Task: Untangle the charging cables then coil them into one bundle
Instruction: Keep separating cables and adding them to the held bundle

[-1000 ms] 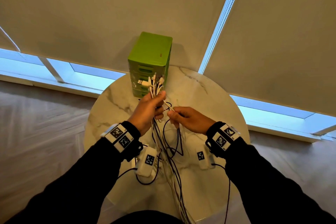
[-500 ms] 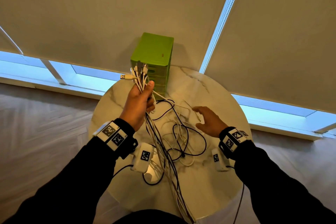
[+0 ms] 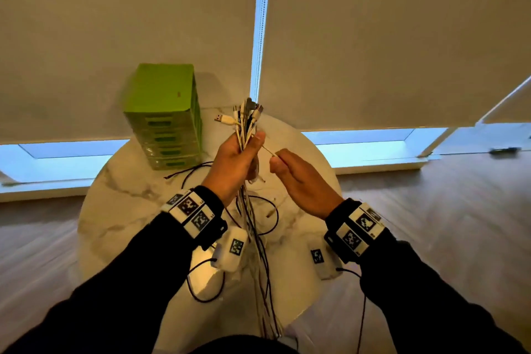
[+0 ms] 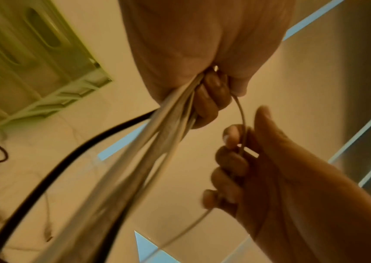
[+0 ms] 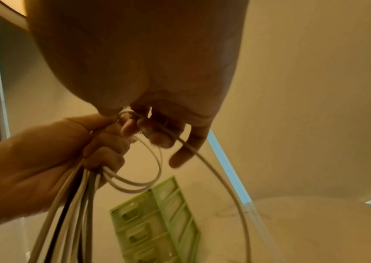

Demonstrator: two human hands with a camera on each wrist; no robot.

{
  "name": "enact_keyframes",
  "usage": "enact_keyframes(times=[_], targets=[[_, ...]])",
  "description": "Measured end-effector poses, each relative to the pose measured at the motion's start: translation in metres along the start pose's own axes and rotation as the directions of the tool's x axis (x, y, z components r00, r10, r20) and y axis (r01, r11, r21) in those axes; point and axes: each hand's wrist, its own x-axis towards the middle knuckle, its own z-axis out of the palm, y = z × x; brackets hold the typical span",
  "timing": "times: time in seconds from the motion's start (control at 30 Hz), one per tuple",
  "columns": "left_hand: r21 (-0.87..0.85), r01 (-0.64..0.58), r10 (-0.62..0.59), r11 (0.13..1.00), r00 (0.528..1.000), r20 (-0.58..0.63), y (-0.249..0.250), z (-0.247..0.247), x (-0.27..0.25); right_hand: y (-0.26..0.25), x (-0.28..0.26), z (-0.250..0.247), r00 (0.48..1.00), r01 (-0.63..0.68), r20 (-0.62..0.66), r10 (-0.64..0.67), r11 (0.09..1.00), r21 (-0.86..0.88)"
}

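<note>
The right hand [image 3: 301, 181] has returned, pinching one thin white cable [image 4: 239, 110] free while the left hand [image 3: 234, 164] grips the white-and-black cable bunch [image 3: 247, 123] upright.

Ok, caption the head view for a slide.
Left hand grips the cable bundle upright; right hand pinches one white cable.

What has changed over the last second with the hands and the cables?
The right hand, open over the table half a second ago, has come back up and pinches one white cable beside the bundle. The left hand still grips the bundle, plugs up. The green drawer unit stays put.
</note>
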Motion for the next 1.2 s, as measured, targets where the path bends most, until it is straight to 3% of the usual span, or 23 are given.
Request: enact_keyframes(times=[0.17, 0.27, 0.3, 0.37, 0.4, 0.43, 0.47, 0.57, 0.63, 0.8, 0.97, 1.1, 1.2], targets=[[-0.076, 0.036, -0.032, 0.996, 0.998, 0.049, 0.000, 0.038, 0.006, 0.026, -0.031, -0.053, 0.962, -0.155, -0.242, 0.126, 0.983, -0.103], [-0.138, 0.069, -0.058, 0.988, 0.995, 0.078, 0.001, 0.054, 0.007, 0.072, -0.059, -0.079, 0.925, -0.347, -0.237, 0.298, 0.916, -0.202], [-0.150, 0.075, -0.064, 0.986, 0.995, 0.078, 0.001, 0.060, 0.006, 0.092, -0.072, -0.084, 0.887, -0.453, -0.208, 0.412, 0.862, -0.227], [-0.179, 0.087, -0.077, 0.980, 0.995, 0.060, -0.001, 0.069, 0.005, 0.128, -0.097, -0.083, 0.724, -0.687, -0.144, 0.675, 0.683, -0.248], [-0.197, 0.104, -0.094, 0.975, 0.994, 0.061, -0.003, 0.075, 0.005, 0.140, -0.110, -0.077, 0.635, -0.763, -0.123, 0.762, 0.594, -0.257], [-0.221, 0.126, -0.113, 0.967, 0.991, 0.070, -0.006, 0.080, 0.004, 0.147, -0.118, -0.067, 0.594, -0.791, -0.108, 0.797, 0.553, -0.262], [-0.240, 0.151, -0.133, 0.959, 0.987, 0.088, -0.009, 0.087, 0.004, 0.148, -0.123, -0.057, 0.613, -0.778, -0.093, 0.784, 0.579, -0.244], [-0.247, 0.203, -0.172, 0.948, 0.975, 0.142, -0.019, 0.099, 0.002, 0.121, -0.121, -0.026, 0.806, -0.591, 0.006, 0.592, 0.804, -0.058], [-0.247, 0.225, -0.187, 0.943, 0.968, 0.169, -0.024, 0.105, 0.001, 0.096, -0.115, -0.016, 0.863, -0.503, 0.087, 0.497, 0.861, 0.075], [-0.265, 0.238, -0.202, 0.934, 0.967, 0.158, -0.030, 0.105, 0.008, 0.067, -0.111, -0.020, 0.908, -0.415, 0.125, 0.399, 0.898, 0.149], [-0.160, 0.193, -0.189, 0.968, 0.981, 0.043, -0.042, 0.093, 0.023, 0.059, -0.118, -0.034, 0.955, -0.275, -0.072, 0.286, 0.952, 0.135], [0.099, 0.122, -0.119, 0.988, 0.992, -0.035, -0.055, 0.085, 0.028, 0.059, -0.112, -0.045, 0.934, -0.241, -0.233, 0.272, 0.959, 0.152], [0.129, 0.111, -0.103, 0.985, 0.993, -0.063, -0.058, 0.084, 0.029, 0.069, -0.111, -0.050, 0.884, -0.312, -0.308, 0.352, 0.934, 0.172]])
